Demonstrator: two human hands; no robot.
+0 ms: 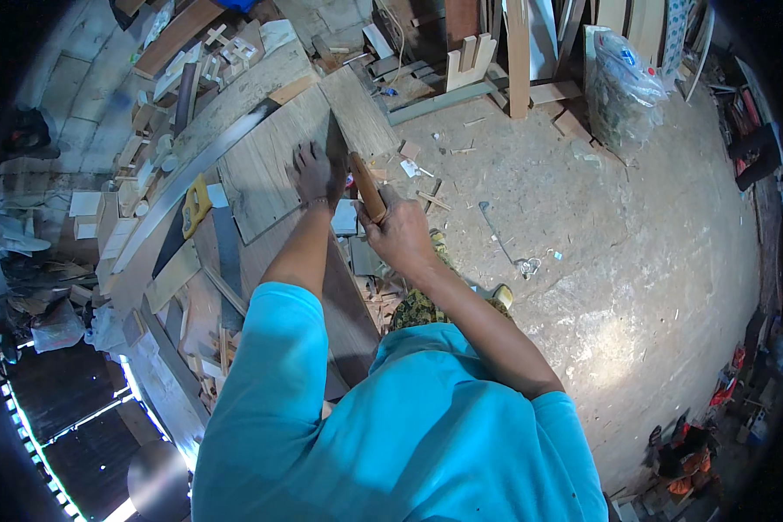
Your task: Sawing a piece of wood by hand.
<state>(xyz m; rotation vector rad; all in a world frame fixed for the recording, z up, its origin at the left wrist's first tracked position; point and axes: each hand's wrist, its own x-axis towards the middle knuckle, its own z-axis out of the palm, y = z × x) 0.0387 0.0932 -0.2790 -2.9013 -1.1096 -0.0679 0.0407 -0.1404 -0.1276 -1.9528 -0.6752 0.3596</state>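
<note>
My left hand lies on a pale wood-grain board, fingers spread, pressing near its right side. My right hand grips the long wooden handle of what looks like a saw; its dark, thin blade reaches forward at the board's edge, beside my left hand. Another narrower board lies just beyond. A yellow-handled handsaw and a long metal straightedge rest left of the board, among offcuts.
Planks stand along the back, beside a filled clear plastic bag. A bent metal rod lies on the concrete floor. Wood scraps crowd the left side; dark clutter lies at the lower right.
</note>
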